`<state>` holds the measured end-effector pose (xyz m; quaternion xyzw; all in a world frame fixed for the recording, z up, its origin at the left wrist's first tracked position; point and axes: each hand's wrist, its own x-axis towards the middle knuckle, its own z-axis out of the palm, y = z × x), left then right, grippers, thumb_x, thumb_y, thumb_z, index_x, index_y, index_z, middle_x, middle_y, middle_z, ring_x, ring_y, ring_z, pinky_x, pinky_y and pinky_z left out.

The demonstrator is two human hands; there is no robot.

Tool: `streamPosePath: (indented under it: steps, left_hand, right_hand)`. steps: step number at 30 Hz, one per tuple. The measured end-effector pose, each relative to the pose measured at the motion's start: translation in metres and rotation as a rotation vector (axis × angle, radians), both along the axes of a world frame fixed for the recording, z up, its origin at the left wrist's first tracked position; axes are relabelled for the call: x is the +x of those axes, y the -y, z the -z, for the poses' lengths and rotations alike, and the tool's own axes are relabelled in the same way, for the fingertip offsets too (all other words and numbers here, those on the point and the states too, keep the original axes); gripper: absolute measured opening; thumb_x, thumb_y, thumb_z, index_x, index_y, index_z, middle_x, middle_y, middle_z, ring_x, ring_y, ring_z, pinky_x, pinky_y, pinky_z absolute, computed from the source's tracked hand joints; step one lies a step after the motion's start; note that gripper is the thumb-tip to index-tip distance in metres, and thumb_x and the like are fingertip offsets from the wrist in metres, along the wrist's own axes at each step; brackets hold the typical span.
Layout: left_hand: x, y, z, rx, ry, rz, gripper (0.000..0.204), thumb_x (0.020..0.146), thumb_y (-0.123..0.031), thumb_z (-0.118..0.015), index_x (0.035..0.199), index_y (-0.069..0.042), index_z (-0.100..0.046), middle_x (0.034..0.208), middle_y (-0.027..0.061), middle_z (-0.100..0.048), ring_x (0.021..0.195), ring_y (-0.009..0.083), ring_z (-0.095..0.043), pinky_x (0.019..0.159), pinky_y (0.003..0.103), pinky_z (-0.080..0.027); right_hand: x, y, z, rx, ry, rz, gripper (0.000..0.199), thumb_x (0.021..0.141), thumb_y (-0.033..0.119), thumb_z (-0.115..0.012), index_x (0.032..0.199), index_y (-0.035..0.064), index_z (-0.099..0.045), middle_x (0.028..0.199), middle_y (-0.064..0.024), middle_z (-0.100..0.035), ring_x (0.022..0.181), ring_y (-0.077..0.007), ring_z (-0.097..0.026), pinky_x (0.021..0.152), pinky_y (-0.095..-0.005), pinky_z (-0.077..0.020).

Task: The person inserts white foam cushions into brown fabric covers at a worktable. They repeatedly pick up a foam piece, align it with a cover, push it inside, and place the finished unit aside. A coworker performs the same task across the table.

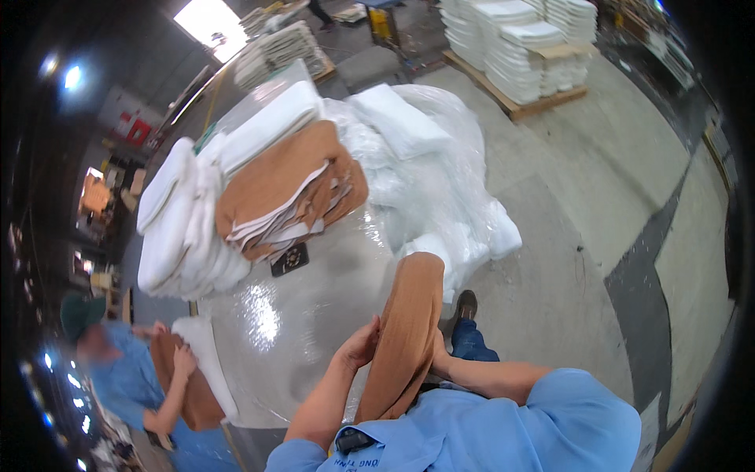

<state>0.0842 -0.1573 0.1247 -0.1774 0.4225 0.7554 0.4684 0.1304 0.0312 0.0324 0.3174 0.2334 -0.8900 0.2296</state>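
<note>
A folded brown cloth (405,330) stands on end in front of my body, its rounded fold pointing away from me. My left hand (362,344) grips its left edge, with some fingertips hidden behind the cloth. At its right edge, my right hand (440,355) holds it, the fingers mostly covered by the fabric. Beyond my hands, a pile of folded brown cloths (287,185) with pale edges lies on the shiny table (314,303). A small black object (290,259) rests against the front of that pile.
White folded cloths (177,224) and a clear plastic-wrapped white bundle (425,165) flank the brown pile. At the left, a co-worker (130,370) handles brown and white cloth at the table. Far right, white stacks (519,47) stand on a wooden pallet (515,108).
</note>
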Motion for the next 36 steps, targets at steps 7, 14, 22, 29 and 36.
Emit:
streamPosePath:
  steps: [7, 14, 22, 29, 36]
  left_hand:
    - [-0.053, -0.003, 0.034, -0.264, -0.023, -0.038, 0.051, 0.107, -0.045, -0.060, 0.137, -0.005, -0.066, 0.131, 0.0048, -0.071, 0.119, 0.0171, -0.066, 0.104, 0.035, -0.050]
    - [-0.081, -0.029, 0.042, -0.489, -0.013, -0.079, 0.038, 0.110, -0.033, -0.057, 0.131, -0.003, -0.068, 0.115, 0.0019, -0.074, 0.100, 0.0107, -0.066, 0.090, 0.029, -0.053]
    - [-0.070, -0.057, 0.042, -0.731, -0.245, -0.199, 0.034, 0.112, -0.029, -0.054, 0.098, -0.002, -0.069, 0.086, -0.0033, -0.065, 0.080, 0.0071, -0.054, 0.074, 0.027, -0.047]
    - [-0.083, -0.069, 0.043, -0.873, -0.436, -0.228, 0.030, 0.110, -0.023, -0.058, 0.091, 0.000, -0.064, 0.075, 0.0001, -0.059, 0.074, 0.0090, -0.050, 0.067, 0.029, -0.044]
    - [-0.114, -0.088, 0.030, -0.921, -0.498, -0.169, 0.027, 0.109, -0.021, -0.059, 0.092, 0.000, -0.064, 0.074, 0.0034, -0.058, 0.074, 0.0104, -0.051, 0.068, 0.030, -0.045]
  right_hand:
    - [-0.078, -0.043, -0.031, 0.166, 0.133, -0.165, 0.037, 0.112, 0.031, -0.048, 0.133, 0.0054, -0.063, 0.122, -0.0102, -0.072, 0.107, -0.0247, -0.069, 0.095, -0.0413, -0.0544]
    - [-0.129, -0.050, -0.030, 0.063, 0.277, -0.122, 0.053, 0.114, 0.048, -0.038, 0.125, 0.0042, -0.066, 0.118, -0.0103, -0.072, 0.109, -0.0241, -0.067, 0.098, -0.0409, -0.0510]
    - [-0.113, -0.041, 0.022, 0.282, 0.205, -0.185, 0.069, 0.111, 0.060, -0.038, 0.103, 0.0021, -0.073, 0.100, -0.0116, -0.076, 0.083, -0.0224, -0.071, 0.075, -0.0397, -0.0552]
    - [-0.118, -0.040, -0.025, 0.257, 0.236, -0.169, 0.059, 0.112, 0.054, -0.042, 0.110, 0.0030, -0.072, 0.100, -0.0111, -0.074, 0.087, -0.0215, -0.070, 0.078, -0.0388, -0.0546]
    - [-0.081, -0.041, -0.005, 0.294, 0.266, -0.200, 0.054, 0.112, 0.050, -0.043, 0.112, 0.0035, -0.070, 0.100, -0.0101, -0.073, 0.087, -0.0207, -0.069, 0.078, -0.0381, -0.0542]
